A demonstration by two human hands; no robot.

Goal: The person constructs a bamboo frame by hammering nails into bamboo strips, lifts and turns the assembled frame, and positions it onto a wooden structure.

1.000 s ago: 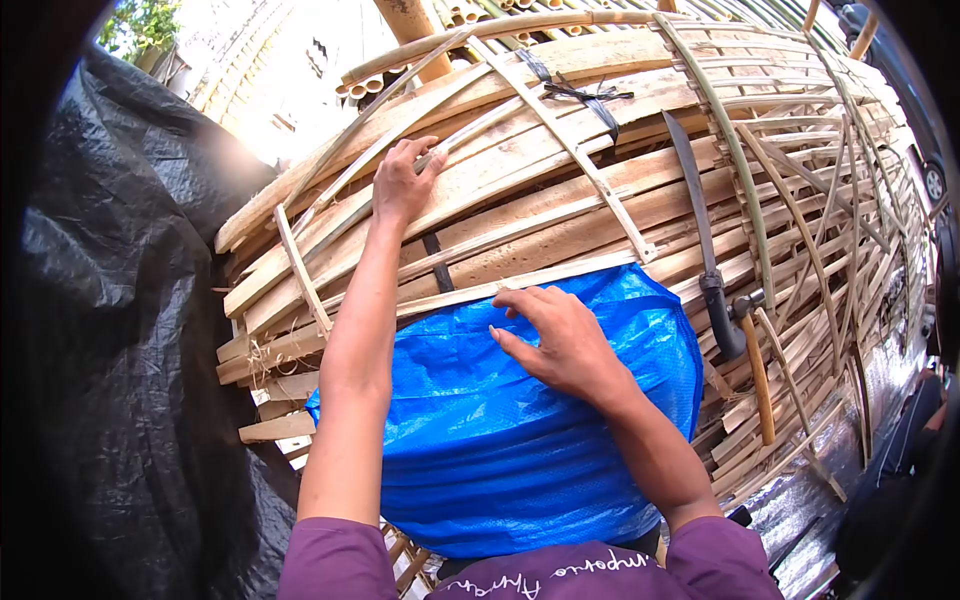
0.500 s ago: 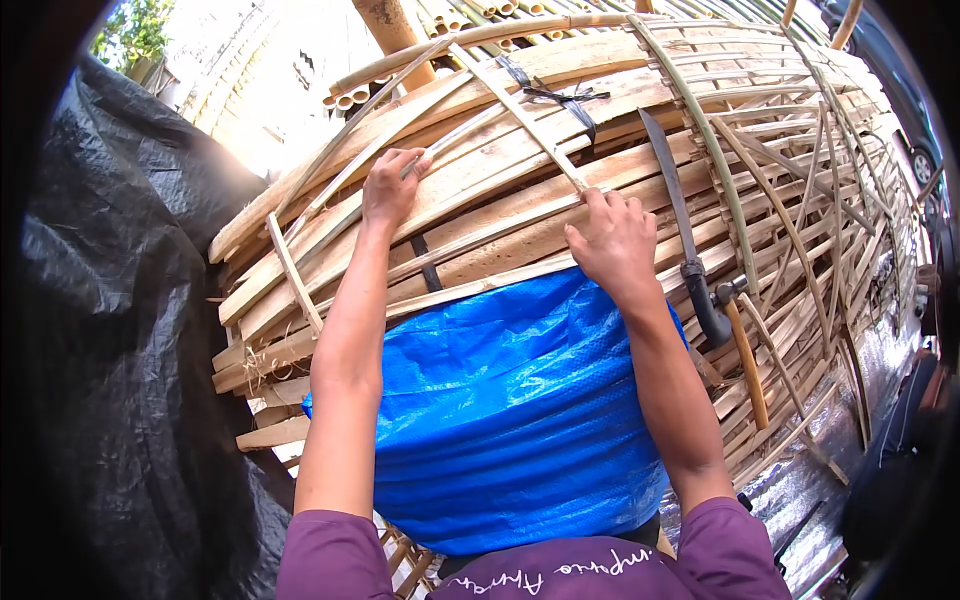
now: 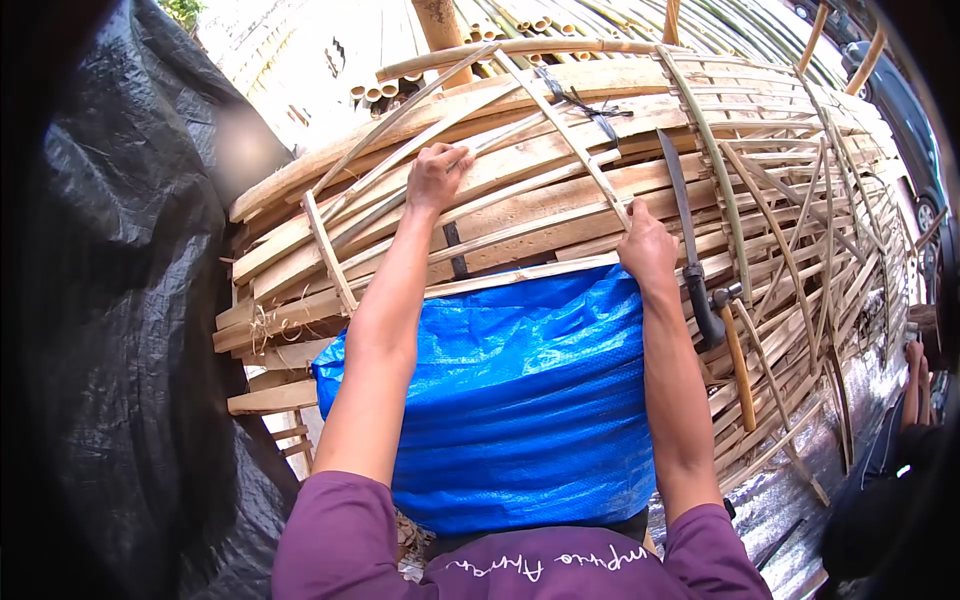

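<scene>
My left hand is closed round a thin bamboo strip that lies slanting over the wooden planks. My right hand pinches the lower end of a flat wooden strip, which runs up and left across the planks. Below both hands a blue tarp covers my front, its top edge along a pale strip. Just right of my right hand lies a machete with a black handle, and beside it a hammer with a wooden handle.
A black plastic sheet hangs on the left. Woven bamboo lattice curves away on the right. Bamboo poles lie beyond the planks. A co-worker's arm and a car show at the far right.
My right hand has moved up and right from above the blue tarp and taken hold of the flat strip's lower end. My left hand stays on its strip.
</scene>
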